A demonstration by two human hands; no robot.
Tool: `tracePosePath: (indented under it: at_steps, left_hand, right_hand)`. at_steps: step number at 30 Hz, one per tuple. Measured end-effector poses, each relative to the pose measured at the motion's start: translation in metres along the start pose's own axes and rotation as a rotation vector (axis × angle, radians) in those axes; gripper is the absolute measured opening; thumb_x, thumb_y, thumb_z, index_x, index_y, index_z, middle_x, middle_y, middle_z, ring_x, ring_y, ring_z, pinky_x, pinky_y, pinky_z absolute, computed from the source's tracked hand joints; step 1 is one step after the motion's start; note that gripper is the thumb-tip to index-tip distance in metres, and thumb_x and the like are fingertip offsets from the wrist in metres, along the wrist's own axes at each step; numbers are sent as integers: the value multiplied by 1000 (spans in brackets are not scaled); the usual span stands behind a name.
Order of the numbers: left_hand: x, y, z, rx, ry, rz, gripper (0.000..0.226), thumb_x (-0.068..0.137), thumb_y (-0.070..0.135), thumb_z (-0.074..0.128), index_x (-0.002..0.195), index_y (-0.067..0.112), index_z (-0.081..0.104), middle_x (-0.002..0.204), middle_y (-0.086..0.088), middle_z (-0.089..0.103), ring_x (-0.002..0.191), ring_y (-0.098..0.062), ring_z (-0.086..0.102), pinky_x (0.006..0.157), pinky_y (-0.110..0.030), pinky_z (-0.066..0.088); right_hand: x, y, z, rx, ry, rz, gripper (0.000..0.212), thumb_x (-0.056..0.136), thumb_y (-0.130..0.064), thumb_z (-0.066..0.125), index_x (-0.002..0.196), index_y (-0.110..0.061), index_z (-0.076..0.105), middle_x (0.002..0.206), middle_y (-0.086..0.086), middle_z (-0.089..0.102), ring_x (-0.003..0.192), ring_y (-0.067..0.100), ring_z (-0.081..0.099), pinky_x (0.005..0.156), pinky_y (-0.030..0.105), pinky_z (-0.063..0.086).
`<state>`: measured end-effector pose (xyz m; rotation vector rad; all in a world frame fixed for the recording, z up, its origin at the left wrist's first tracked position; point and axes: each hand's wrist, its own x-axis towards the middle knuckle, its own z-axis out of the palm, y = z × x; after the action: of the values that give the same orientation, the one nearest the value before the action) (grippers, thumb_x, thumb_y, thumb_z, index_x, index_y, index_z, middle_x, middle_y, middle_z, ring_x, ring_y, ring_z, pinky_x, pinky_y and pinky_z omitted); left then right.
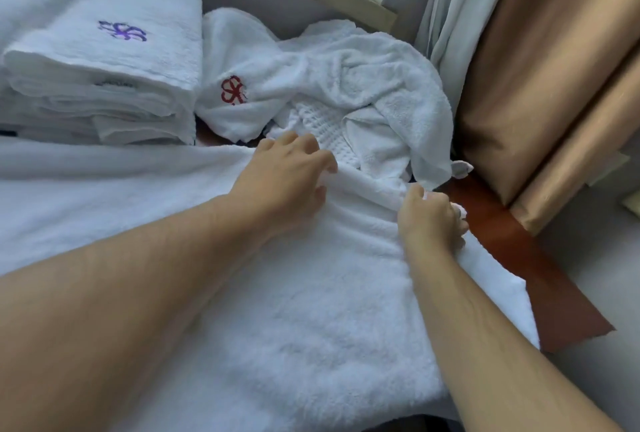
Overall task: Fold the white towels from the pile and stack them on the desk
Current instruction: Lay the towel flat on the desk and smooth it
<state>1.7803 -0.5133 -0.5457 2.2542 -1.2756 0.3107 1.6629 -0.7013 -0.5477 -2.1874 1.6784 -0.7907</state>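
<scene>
Big white towel (311, 310) spread flat over desk (540, 279). Left hand (287, 175) fingers curled, pinching its far edge; right hand (433, 220) gripping far right corner. Unfolded pile (346, 85) just behind, touching. Folded stack (104, 78) at left. Tan curtain (540, 68) at right.

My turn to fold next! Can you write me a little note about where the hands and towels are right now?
Left hand: fingers curled on the far edge of the spread towel.
Right hand: gripping that towel's far right corner.
Spread towel: lying flat across the desk, in front of you, not folded yet.
Done: a folded stack sits at far left, purple logo on top.
Left: fold this towel, stack it, then do the crumpled pile behind the hands, which has a red logo.
</scene>
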Motion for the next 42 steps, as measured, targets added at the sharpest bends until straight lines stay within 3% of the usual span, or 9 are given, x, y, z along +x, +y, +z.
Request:
tracePosePath:
  at_steps: [4,6,12,19,27,30,33,39,42]
  left_hand:
    - [4,0,2,6,124,-81,45,98,43,50,141,28,46,140,-1,48,129,-28,40,108,-43,29]
    - [4,-3,2,70,79,-145,48,99,49,45,141,25,45,138,-4,51,127,-30,42,107,-44,30]
    - [2,-11,5,135,-76,-186,53,92,56,50,137,27,47,131,-1,54,127,-27,40,110,-44,24]
    - [1,-7,-2,96,-38,-91,29,88,40,62,114,27,58,105,6,60,107,-21,54,97,-40,34]
    - [0,16,-23,112,273,118,26,83,7,63,100,25,70,91,0,61,90,-30,59,76,-38,40]
    - [-4,32,-24,162,216,186,22,82,10,63,98,24,70,87,1,63,85,-30,62,68,-35,39]
    - [-10,40,-18,176,49,226,17,83,18,60,98,23,64,90,4,63,86,-26,64,62,-32,37]
    - [-18,39,-6,113,-195,272,33,87,52,56,82,30,34,76,10,40,80,-20,55,51,-31,23]
    - [-20,36,-6,97,-247,256,38,86,63,56,87,33,34,76,11,41,76,-18,49,50,-31,22]
  right_hand:
    - [11,-16,2,4,163,-321,39,100,-41,41,99,-14,69,105,6,60,111,35,49,77,32,35]
    - [23,-29,2,10,20,-289,53,101,-51,35,93,-9,66,80,1,51,91,32,53,61,30,30]
    - [33,-30,19,-285,-277,-230,81,83,-88,32,102,-12,53,94,5,56,81,24,50,65,35,38]
    - [42,-34,7,-191,-354,-181,39,87,-42,49,97,-8,63,90,5,62,75,20,54,56,31,34]
    - [46,-56,-30,795,-317,95,20,85,-25,47,86,-8,58,65,9,73,54,26,70,47,30,55]
    - [35,-41,-39,419,-239,-16,38,78,-39,49,79,-4,64,52,7,68,44,24,66,42,26,47]
    - [22,-24,-35,-70,-503,-47,54,82,-62,51,82,-11,69,50,6,66,42,24,63,45,26,48]
    - [36,-44,-40,-246,-788,84,74,77,-74,53,83,-2,67,63,12,68,48,27,66,50,30,56]
    - [36,-56,-37,-345,-852,72,58,84,-61,62,79,-3,64,59,15,67,43,27,64,46,29,54]
